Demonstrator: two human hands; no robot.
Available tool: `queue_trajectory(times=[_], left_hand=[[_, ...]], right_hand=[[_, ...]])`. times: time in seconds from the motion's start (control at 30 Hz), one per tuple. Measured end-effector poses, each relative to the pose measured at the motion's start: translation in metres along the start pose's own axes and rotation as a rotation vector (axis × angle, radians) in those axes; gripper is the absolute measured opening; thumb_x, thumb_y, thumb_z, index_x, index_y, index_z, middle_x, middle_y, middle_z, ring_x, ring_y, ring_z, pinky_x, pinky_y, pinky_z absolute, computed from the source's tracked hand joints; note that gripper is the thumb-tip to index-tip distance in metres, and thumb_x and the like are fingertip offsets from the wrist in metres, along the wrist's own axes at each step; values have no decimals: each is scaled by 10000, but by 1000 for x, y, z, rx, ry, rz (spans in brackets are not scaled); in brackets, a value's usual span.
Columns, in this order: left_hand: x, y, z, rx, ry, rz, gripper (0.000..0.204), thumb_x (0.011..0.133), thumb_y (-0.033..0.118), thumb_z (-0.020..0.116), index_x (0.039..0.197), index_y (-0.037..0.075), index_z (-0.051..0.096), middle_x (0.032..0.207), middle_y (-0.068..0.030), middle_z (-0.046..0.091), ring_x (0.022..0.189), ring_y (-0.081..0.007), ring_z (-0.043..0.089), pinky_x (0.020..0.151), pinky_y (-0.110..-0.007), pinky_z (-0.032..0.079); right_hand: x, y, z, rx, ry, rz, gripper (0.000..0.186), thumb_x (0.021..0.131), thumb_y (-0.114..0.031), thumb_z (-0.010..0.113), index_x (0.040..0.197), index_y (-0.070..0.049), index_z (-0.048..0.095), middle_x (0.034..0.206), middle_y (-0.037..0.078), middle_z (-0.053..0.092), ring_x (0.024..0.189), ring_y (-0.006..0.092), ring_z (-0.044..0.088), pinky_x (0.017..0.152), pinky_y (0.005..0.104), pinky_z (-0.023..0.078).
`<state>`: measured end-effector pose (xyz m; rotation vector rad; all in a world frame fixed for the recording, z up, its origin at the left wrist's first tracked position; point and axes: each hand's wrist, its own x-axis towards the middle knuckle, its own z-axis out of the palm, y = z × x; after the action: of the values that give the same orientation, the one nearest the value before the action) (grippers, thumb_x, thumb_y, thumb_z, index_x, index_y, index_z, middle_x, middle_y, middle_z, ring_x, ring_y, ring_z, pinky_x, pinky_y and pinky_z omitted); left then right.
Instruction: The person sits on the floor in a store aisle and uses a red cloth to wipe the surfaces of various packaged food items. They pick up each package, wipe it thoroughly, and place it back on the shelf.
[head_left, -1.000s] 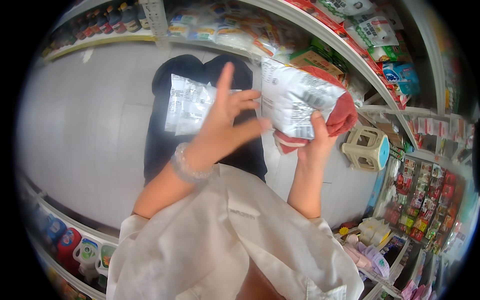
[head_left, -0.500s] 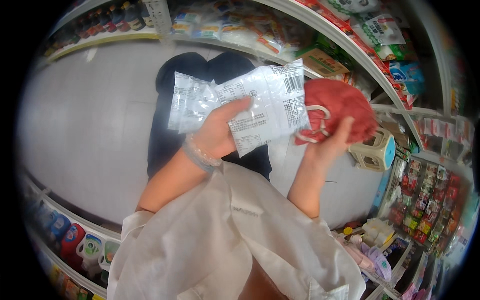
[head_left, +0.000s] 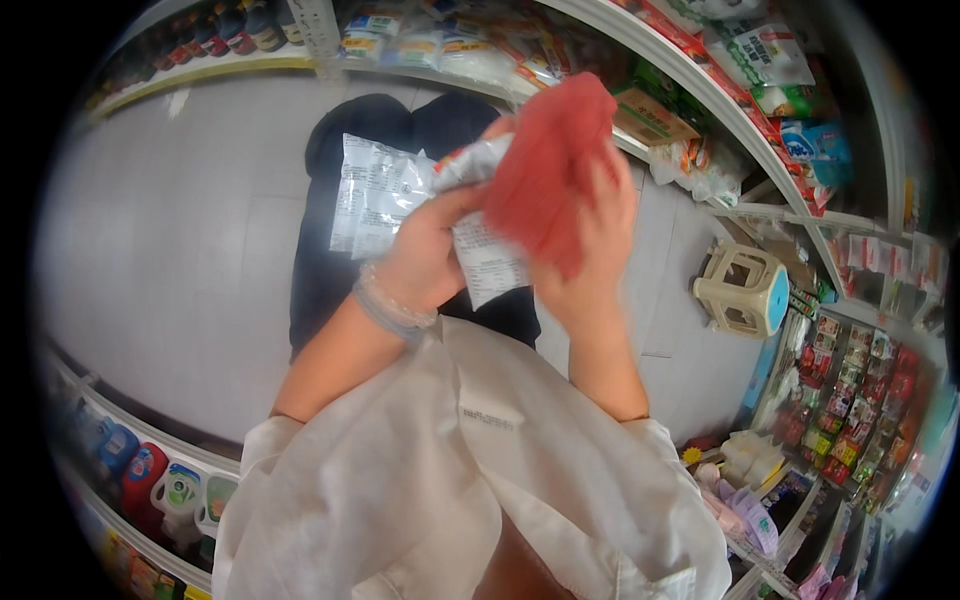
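My left hand (head_left: 422, 250) is closed on a white plastic packet (head_left: 490, 265) with fine print, held above my lap. A second white packet (head_left: 372, 200) shows to the left of that hand, over my dark trousers; whether the hand also grips it I cannot tell. My right hand (head_left: 598, 235) has its fingers closed on a crumpled red cloth (head_left: 545, 170), blurred by motion. The cloth lies across the right part of the first packet and hides much of it. Past the cloth's left edge, the packet's upper end looks bent over.
Shelves with bagged goods (head_left: 465, 55) and dark bottles (head_left: 235, 35) stand beyond my knees. A beige plastic stool (head_left: 742, 288) with a blue top is on the floor at the right. Detergent bottles (head_left: 180, 490) line a shelf at lower left. Small hanging packets (head_left: 850, 400) fill a rack at right.
My right hand has brought the red cloth leftward and up, from beside the packet to over it. The packet's printed face is now largely covered. My left hand has barely moved.
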<state>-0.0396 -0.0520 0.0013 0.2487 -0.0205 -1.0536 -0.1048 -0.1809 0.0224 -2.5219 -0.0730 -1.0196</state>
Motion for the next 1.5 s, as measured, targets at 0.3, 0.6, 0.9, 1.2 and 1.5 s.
queue_trajectory(times=[0.3,0.6,0.9,1.2,1.5], left_hand=[[-5,16,1,85,100,-125,527,792,189,448,1265,11,301,1206,-130,436,1095,-243,445,927,-333,345],[5,24,10,180,-84,-259,587,785,262,462,1261,-33,289,1205,-160,430,1092,-232,448,926,-316,342],[12,26,3,173,-215,-320,576,817,290,456,1257,-44,291,1172,-160,458,1075,-219,461,919,-304,345],[10,25,3,187,-213,-325,605,803,314,481,1255,-42,295,1197,-144,442,1098,-215,443,929,-304,338],[-18,8,5,296,-148,-165,587,691,106,621,1212,33,361,1149,-69,463,1080,-182,440,912,-316,356]], right_hand=[[-32,3,-29,638,306,905,320,811,-299,447,978,-28,470,809,87,543,763,172,534,680,324,445],[-38,-9,-33,1170,144,905,541,741,-357,593,1114,-5,419,970,98,544,799,153,544,673,273,438],[-22,-32,-27,960,313,938,438,726,-240,591,1045,30,460,936,121,543,777,156,550,622,253,452],[-19,-31,-27,1008,291,829,398,732,-188,560,1039,44,459,944,125,541,840,177,534,731,284,428],[8,-7,-28,889,257,924,424,714,-148,576,1096,-2,464,931,53,534,784,96,484,655,207,379]])
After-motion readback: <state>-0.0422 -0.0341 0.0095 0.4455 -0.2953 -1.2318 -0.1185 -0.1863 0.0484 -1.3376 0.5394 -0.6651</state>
